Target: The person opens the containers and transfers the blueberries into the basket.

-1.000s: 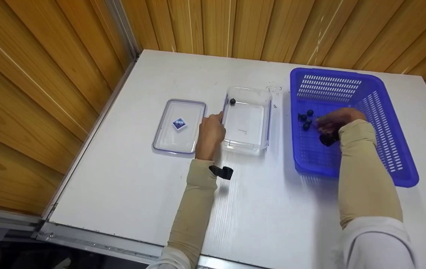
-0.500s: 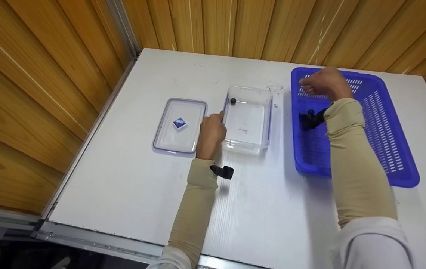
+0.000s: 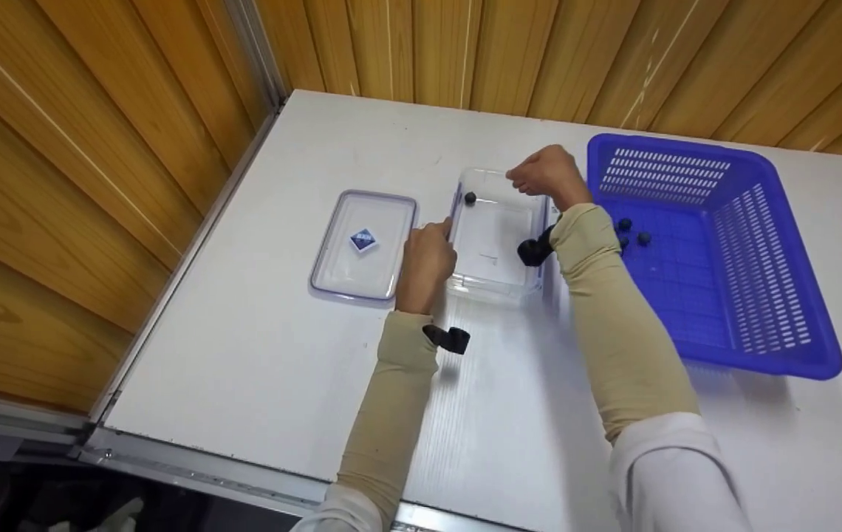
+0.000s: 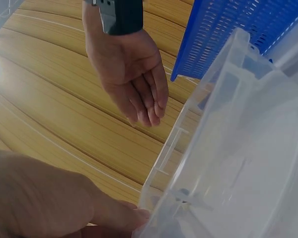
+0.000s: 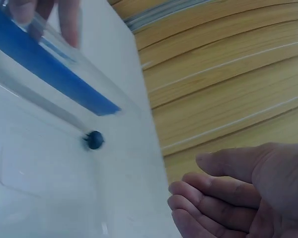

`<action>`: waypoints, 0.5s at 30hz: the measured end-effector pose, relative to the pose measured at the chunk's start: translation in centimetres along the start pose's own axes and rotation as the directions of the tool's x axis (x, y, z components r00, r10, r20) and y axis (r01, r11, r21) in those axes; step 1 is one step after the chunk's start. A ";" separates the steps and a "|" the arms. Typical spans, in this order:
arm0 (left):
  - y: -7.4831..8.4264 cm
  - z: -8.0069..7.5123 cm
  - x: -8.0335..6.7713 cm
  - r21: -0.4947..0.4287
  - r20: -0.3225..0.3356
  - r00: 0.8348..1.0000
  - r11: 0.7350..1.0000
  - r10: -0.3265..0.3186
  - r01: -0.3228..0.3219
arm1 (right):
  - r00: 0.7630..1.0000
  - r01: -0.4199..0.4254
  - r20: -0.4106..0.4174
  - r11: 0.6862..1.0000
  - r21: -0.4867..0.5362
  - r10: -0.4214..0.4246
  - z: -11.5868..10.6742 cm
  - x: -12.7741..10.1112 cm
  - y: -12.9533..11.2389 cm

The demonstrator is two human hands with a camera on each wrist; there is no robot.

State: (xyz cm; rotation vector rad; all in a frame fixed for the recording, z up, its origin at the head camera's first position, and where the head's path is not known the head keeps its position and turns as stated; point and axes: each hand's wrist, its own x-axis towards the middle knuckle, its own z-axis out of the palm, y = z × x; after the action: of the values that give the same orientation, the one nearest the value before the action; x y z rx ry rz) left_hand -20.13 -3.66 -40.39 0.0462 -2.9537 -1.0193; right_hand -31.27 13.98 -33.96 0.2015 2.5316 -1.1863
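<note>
White table (image 3: 258,355) set in a corner of wood-panelled walls (image 3: 81,148). Clear rectangular plastic container (image 3: 495,255) – left hand (image 3: 427,262) holds its left rim, fingers bent. Right hand (image 3: 548,174) hovers above its far edge, fingers relaxed, holding nothing. Small dark ball (image 3: 470,198) lies inside, far-left corner.

Head view bright, even overhead light; soft shadows under arms on white table (image 3: 258,347), lower left corner dark. Edges slightly bowed. Left wrist view: glare upper left, near hand (image 4: 49,198) blurred. Right wrist view: foreground fingers (image 5: 203,198) soft, container (image 5: 39,163) washed out.
</note>
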 end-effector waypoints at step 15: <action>-0.1 0.2 0.1 0.020 -0.014 1.000 1.000 0.015 -0.015 | 1.000 -0.002 0.001 0.998 0.059 0.002 6.0 3.6 2.9</action>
State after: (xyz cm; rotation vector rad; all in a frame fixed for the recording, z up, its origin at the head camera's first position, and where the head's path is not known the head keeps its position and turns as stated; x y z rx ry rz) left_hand -20.23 -3.67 -40.61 0.0311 -2.9475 -0.9838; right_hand -32.36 11.17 -40.91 0.2180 2.4972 -1.2610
